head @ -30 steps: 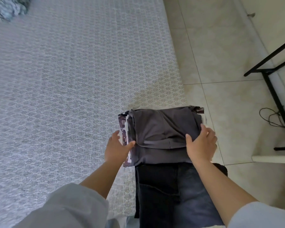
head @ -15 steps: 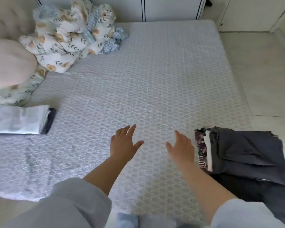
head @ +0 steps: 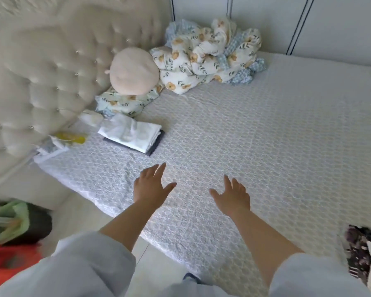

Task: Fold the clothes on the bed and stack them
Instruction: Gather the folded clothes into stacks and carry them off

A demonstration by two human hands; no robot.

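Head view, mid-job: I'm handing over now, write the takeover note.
Left hand and right hand: both open, holding nothing, above the white quilted mattress.
Done: folded white-and-dark clothes stack near the tufted headboard; another patterned folded pile at the right edge.
Left: crumpled floral bedding heap by the far wall looks unfolded; whether it counts as clothes is unclear.

Folded stack point(head: 133, 135) lies near headboard point(head: 43, 67); bedding heap point(head: 210, 54) behind, possibly touching wall.
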